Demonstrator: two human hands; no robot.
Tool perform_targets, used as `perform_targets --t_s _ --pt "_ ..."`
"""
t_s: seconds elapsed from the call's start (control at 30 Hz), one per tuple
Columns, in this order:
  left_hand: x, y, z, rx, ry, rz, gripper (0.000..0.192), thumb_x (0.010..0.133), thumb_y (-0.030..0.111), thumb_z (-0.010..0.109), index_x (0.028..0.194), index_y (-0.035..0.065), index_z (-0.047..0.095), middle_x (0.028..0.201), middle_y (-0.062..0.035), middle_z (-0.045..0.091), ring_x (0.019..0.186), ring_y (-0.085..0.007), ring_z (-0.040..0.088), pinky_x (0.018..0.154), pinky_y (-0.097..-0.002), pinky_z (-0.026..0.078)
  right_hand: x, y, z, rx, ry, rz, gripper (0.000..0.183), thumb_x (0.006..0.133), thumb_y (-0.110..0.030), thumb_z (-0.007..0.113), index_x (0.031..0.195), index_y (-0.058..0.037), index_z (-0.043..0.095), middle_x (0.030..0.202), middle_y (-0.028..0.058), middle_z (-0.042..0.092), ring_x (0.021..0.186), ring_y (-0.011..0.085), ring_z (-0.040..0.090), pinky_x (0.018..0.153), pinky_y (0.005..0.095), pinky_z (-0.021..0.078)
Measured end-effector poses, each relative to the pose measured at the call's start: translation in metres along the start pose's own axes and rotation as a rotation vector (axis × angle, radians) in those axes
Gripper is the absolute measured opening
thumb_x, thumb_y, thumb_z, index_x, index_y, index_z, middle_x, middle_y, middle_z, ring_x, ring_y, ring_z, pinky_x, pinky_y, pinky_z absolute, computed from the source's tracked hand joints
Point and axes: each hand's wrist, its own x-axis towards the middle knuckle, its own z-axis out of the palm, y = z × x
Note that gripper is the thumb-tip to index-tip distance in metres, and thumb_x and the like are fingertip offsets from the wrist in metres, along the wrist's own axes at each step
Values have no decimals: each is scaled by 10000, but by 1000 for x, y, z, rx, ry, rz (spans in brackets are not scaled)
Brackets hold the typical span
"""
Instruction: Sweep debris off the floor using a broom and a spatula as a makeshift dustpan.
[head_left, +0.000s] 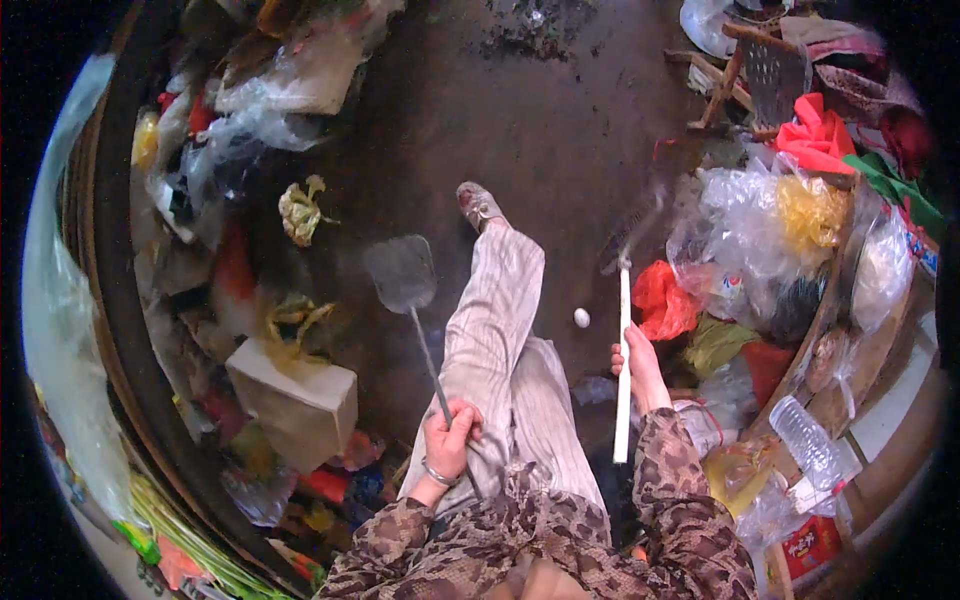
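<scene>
My left hand (450, 439), a bracelet at its wrist, grips the thin handle of what looks like a fly swatter (405, 274). Its flat mesh head extends over the dark floor, left of my leg. In my right hand (637, 356) is the white shaft of a long-handled tool (624, 375). That tool's dark head is blurred, so I cannot tell its kind. A small white egg-shaped object (581, 317) lies on the floor just left of the white shaft. Close by on the right of the shaft is a crumpled red plastic bag (661, 300).
A cauliflower piece (300, 211) lies on the floor at left, beyond a cardboard box (292, 405). Crumpled clear plastic bags (739, 217) pile up at right, near a clear plastic container (808, 439). A wooden chair (765, 79) stands at far right. Long green stalks (191, 532) lie at lower left.
</scene>
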Motion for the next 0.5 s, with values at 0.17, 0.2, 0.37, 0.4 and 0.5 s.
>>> perform_targets --t_s 0.17,0.2,0.37,0.4,0.5 --pt "49 38 5 -2 -6 -210 208 930 148 500 770 22 544 685 -14 558 548 -62 498 504 -204 385 34 -48 58 73 63 -58 203 943 -262 439 828 -106 499 616 -20 455 489 96 416 441 224 340" --pt "54 46 11 -41 56 -237 206 932 152 494 774 29 543 684 -16 563 531 -58 490 488 -198 371 39 -65 80 15 8 -75 224 935 -264 447 773 -116 493 606 -32 451 506 93 423 459 222 340" --pt "79 60 9 -16 93 -165 205 929 161 502 771 41 552 649 0 550 506 -56 472 465 -203 351 70 -179 201 33 -326 -151 262 924 -273 476 710 -122 464 602 -45 451 532 69 432 487 211 364" --pt "82 58 7 -48 65 -218 213 926 170 509 762 41 551 630 7 543 498 -56 465 463 -209 351 78 -204 221 231 -389 73 262 924 -278 492 724 -110 467 607 -41 456 518 67 430 468 212 374" --pt "100 60 1 9 62 -365 224 918 184 523 748 42 553 596 18 528 481 -45 447 450 -207 337 66 -224 228 168 -164 62 202 930 -251 514 909 -51 498 653 -3 479 460 68 419 384 195 360"
